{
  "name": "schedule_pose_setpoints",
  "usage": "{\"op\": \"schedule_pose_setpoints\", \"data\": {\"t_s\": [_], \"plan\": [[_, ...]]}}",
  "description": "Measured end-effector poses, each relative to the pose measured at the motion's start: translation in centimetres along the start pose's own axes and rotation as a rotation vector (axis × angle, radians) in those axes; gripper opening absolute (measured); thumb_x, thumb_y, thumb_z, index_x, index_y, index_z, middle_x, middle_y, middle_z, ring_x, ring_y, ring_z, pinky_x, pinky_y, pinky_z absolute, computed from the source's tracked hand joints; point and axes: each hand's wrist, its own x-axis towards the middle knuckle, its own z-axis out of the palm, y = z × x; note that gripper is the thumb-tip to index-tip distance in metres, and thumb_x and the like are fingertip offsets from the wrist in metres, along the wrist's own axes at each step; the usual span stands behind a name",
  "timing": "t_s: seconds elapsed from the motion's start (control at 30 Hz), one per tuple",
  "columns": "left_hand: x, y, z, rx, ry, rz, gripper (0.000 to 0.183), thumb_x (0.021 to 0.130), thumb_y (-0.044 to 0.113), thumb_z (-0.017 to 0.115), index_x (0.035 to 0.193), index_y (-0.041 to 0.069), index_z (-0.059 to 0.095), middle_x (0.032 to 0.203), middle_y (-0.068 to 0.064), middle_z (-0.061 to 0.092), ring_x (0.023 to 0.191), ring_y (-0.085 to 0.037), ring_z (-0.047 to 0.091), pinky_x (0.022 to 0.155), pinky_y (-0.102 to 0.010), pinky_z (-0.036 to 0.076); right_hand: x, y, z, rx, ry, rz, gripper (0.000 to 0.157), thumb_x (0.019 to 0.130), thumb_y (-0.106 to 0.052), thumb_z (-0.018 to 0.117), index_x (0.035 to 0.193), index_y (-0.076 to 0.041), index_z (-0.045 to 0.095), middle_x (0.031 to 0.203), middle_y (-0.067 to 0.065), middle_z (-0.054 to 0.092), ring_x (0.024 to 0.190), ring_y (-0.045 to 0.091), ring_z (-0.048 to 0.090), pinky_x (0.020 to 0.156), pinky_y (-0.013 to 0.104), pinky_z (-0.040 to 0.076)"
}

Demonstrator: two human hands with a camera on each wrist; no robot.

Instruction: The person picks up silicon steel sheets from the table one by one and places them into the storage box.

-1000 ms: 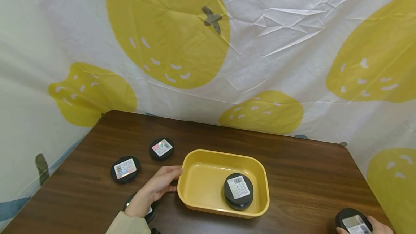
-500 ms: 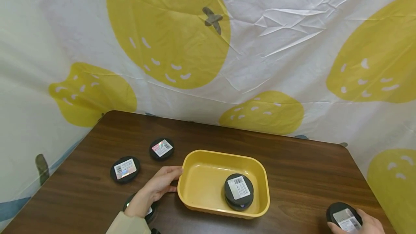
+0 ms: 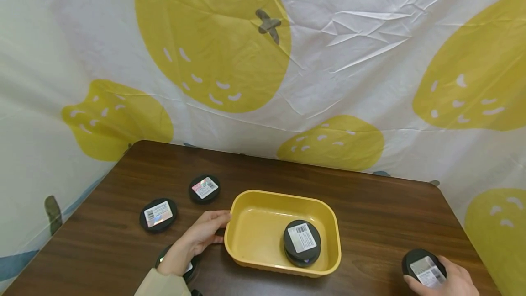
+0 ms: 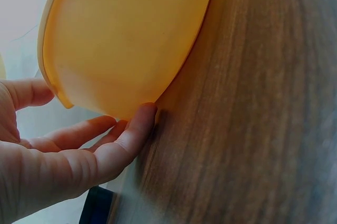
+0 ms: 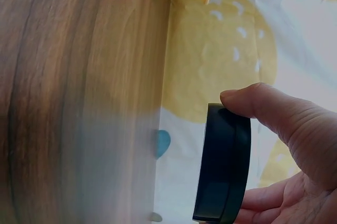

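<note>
Nearest, between three and four o'clock of the yellow, rounded-rectangular plastic-looking tray (image 3: 255, 236), the right hand (image 3: 452, 280) grips a flat round black disc with a white label (image 3: 423, 268); a loosened thumb could drop it. The tray's stacked black discs (image 3: 302, 241) could topple if knocked. At nine o'clock, the left hand (image 3: 203, 232) touches the tray, fingers apart; pushing might slide it.

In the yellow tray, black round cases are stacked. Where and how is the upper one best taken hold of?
I would grip the upper case by its round side edge, pinching across it from above: its flat top faces up, and the yellow tray surrounds it. The bare space at its left should give more room than its right.
</note>
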Motion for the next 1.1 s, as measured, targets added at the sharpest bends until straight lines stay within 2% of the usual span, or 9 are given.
{"op": "schedule_pose_setpoints", "data": {"t_s": [0.2,0.3,0.6,1.1], "plan": [[0.0,0.0,0.0,0.004,0.002,0.0,0.049,0.098,0.018,0.043,0.131,-0.017,0.038,0.123,-0.025,0.053,0.101,-0.021,0.055,0.076,-0.039,0.051,-0.6,-1.3,0.1,0.034,0.111,-0.055,0.103,0.064,-0.054,0.077,0.123,0.019,0.036,0.114,0.042,0.041,0.101,0.048,0.046,0.081,0.058,0.043],[0.0,-0.1,0.0,0.004,0.005,-0.001,0.049,0.098,0.018,0.043,0.131,-0.017,0.038,0.124,-0.025,0.053,0.101,-0.021,0.055,0.076,-0.039,0.051,-0.9,-2.0,0.1,0.045,0.143,-0.048,0.101,0.063,-0.051,0.079,0.122,0.019,0.037,0.114,0.042,0.041,0.099,0.048,0.047,0.08,0.057,0.042],[0.1,-0.2,-0.1,0.004,0.0,-0.002,0.05,0.098,0.019,0.044,0.132,-0.017,0.038,0.121,-0.024,0.054,0.098,-0.019,0.056,0.075,-0.038,0.051,-1.2,-3.4,0.1,0.053,0.131,-0.068,0.101,0.063,-0.05,0.08,0.122,0.02,0.037,0.113,0.041,0.04,0.098,0.047,0.046,0.081,0.057,0.041],[-0.1,0.1,0.1,0.008,0.014,-0.003,0.048,0.097,0.017,0.043,0.131,-0.017,0.038,0.122,-0.024,0.054,0.1,-0.019,0.055,0.076,-0.037,0.051,-1.7,-5.9,-0.1,0.111,0.161,-0.242,0.099,0.064,-0.048,0.08,0.125,0.018,0.04,0.118,0.041,0.042,0.098,0.047,0.049,0.077,0.057,0.042]]}}
